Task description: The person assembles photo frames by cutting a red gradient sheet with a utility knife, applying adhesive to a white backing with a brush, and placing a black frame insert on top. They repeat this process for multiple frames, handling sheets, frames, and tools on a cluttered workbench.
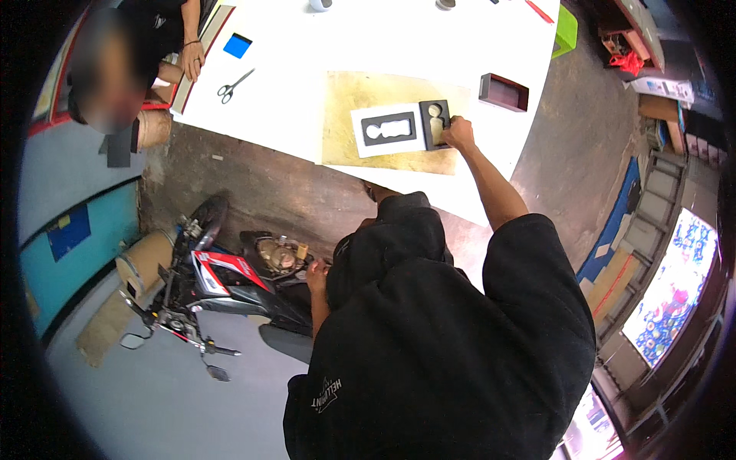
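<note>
My right hand (459,134) reaches over the white table, its fingers closed on the right edge of a black insert (426,140) with a figure-shaped cut-out. Yellowish board shows through that opening. Touching it on the left is a white rectangular piece (389,149), whose dark recess (376,139) frames a white shape with a round end. Both rest on a worn yellow cutting board (341,100). Down at my side hangs my left hand (317,273), beside a parked motorcycle; its fingers look loose, with nothing visible in them.
On the table are an open dark box (504,93), scissors (229,90), a blue square (238,46) and a white cup (320,4). A co-worker's hand (192,60) rests at the far left edge. The motorcycle (230,272) stands behind me on the left.
</note>
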`<state>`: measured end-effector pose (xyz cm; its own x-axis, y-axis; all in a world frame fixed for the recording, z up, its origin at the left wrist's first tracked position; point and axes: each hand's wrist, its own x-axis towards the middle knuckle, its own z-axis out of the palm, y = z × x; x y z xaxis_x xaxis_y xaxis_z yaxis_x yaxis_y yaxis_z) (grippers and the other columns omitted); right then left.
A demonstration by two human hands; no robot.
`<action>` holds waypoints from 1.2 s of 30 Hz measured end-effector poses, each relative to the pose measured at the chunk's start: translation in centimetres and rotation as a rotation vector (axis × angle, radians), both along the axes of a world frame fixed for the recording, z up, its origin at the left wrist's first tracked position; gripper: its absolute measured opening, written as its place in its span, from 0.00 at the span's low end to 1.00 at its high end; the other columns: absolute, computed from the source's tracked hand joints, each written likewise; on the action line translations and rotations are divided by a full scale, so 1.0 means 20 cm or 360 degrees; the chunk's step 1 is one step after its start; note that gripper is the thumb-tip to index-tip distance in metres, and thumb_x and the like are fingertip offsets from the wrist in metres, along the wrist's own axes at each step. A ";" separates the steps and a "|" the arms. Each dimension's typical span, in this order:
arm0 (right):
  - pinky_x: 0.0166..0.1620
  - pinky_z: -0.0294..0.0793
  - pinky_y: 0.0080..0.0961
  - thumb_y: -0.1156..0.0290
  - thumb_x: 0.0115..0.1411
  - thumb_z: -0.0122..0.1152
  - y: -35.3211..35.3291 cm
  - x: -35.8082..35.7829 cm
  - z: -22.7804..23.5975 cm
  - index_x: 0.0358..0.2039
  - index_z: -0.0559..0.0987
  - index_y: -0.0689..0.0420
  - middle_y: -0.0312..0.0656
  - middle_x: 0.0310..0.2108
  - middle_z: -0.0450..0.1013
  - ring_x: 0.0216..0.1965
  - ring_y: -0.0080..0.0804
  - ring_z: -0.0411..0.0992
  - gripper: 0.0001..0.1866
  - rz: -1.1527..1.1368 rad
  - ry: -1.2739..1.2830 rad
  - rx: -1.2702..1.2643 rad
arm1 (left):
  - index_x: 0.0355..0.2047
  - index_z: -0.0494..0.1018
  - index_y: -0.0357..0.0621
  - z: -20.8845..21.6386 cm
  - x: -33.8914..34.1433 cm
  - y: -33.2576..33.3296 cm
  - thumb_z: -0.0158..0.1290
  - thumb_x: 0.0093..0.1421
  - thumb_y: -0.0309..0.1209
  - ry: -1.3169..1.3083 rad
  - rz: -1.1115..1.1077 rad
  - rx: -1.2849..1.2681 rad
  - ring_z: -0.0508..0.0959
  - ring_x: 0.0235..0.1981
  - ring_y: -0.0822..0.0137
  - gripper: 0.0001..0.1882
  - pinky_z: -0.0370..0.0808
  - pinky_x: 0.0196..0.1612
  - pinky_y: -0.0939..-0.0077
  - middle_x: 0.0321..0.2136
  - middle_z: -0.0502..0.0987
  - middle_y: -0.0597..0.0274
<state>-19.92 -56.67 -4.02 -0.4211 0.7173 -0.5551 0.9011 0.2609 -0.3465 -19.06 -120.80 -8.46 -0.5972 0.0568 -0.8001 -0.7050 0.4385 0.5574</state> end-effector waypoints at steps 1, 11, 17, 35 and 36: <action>0.47 0.76 0.42 0.73 0.46 0.57 0.02 0.03 -0.01 0.38 0.80 0.65 0.62 0.39 0.76 0.44 0.56 0.76 0.17 -0.0045 -0.0010 0.0036 | 0.38 0.75 0.37 0.20 -0.12 0.20 0.54 0.64 0.41 0.0361 -0.0379 -0.0018 0.68 0.21 0.76 0.16 0.67 0.26 0.78 0.21 0.73 0.66; 0.45 0.75 0.44 0.73 0.47 0.55 0.00 -0.01 0.03 0.36 0.78 0.67 0.63 0.36 0.76 0.41 0.58 0.76 0.16 -0.0098 0.0001 0.0123 | 0.44 0.74 0.36 0.09 -0.65 0.32 0.56 0.63 0.40 -0.0021 0.0080 -0.0027 0.72 0.21 0.77 0.18 0.67 0.21 0.83 0.27 0.76 0.66; 0.45 0.75 0.46 0.73 0.49 0.55 -0.07 0.01 -0.02 0.39 0.77 0.67 0.64 0.38 0.75 0.42 0.59 0.75 0.17 -0.0090 0.0054 0.0277 | 0.49 0.73 0.35 0.03 -0.87 0.35 0.57 0.63 0.39 0.0099 -0.0332 -0.0129 0.76 0.29 0.73 0.21 0.73 0.32 0.80 0.31 0.78 0.64; 0.49 0.73 0.46 0.65 0.50 0.55 -0.96 0.62 0.25 0.37 0.76 0.67 0.65 0.38 0.75 0.45 0.60 0.74 0.18 -0.0820 -0.0224 0.0149 | 0.40 0.78 0.36 -0.21 -1.18 0.35 0.56 0.62 0.39 0.0102 -0.1279 -0.0435 0.79 0.26 0.66 0.17 0.74 0.29 0.72 0.28 0.79 0.57; 0.49 0.73 0.46 0.64 0.50 0.55 -1.06 0.71 0.27 0.38 0.77 0.65 0.62 0.39 0.76 0.46 0.58 0.74 0.19 -0.0832 -0.0309 0.0146 | 0.40 0.78 0.36 -0.13 -1.17 0.43 0.56 0.61 0.39 -0.0140 -0.1178 -0.0425 0.79 0.27 0.65 0.17 0.75 0.29 0.71 0.28 0.80 0.56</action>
<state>-5.64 -77.83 1.32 0.1067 0.8521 -0.5124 0.9634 -0.2160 -0.1586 -42.39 -112.18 -11.12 -0.4132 0.2143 -0.8850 -0.2142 0.9218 0.3232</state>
